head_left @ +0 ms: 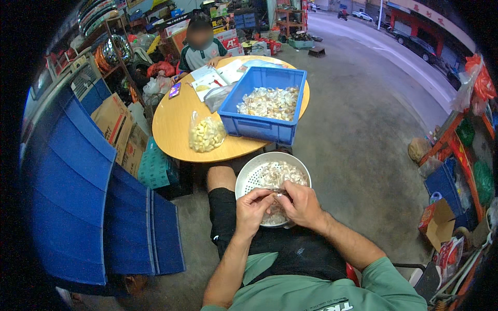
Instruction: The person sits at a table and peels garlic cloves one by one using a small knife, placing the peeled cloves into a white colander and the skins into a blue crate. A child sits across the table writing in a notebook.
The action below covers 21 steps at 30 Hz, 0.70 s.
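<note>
My left hand (251, 211) and my right hand (302, 206) meet over a round white pan (246, 181) with holes in its bottom, which rests at my lap. The fingertips of both hands are pinched together on something small that I cannot make out. Pale, translucent bits (282, 173) lie heaped at the pan's far side, and more show below my fingers. Beyond the pan, a blue plastic crate (259, 127) on the table holds many small, pale, shiny pieces (270, 102). A clear bag of pale yellow pieces (207, 136) sits left of the crate.
The round wooden table (174, 129) also bears an open book (210, 80), a phone (175, 90) and a grey pouch (218, 97). Another person (201, 54) sits at its far side. Blue panels (67, 186) stand at my left; an open cardboard box (437, 223) is at my right.
</note>
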Motion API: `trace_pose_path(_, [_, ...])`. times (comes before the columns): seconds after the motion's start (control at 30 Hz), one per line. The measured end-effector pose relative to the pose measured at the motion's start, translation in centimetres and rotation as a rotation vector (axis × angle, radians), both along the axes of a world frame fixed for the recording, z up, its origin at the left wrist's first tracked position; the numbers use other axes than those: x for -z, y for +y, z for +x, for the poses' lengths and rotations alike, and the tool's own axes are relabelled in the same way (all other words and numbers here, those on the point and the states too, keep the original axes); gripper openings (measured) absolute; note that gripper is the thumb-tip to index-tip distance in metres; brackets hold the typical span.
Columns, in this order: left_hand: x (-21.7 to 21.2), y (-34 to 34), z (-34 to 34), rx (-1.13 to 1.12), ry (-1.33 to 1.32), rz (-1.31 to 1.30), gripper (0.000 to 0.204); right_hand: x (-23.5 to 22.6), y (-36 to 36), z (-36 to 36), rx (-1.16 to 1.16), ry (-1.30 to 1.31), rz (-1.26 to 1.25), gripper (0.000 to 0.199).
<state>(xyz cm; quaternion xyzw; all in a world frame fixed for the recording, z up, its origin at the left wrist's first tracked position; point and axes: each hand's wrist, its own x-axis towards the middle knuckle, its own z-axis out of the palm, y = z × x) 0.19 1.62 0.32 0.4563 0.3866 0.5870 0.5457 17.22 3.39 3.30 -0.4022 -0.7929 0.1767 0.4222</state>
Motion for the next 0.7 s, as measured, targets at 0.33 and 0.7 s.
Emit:
trace_pose_path(0.33, [1.5, 0.2, 0.3, 0.066, -0.258, -0.013, 0.016, -0.3, 0.3, 0.6, -0.067, -0.01, 0.001, 0.017])
trace_pose_path(0.7, [0.3, 0.1, -0.2, 0.253, -0.397, -0.13, 0.026, -0.8, 0.7, 0.7, -0.089, 0.043, -0.079, 0.019])
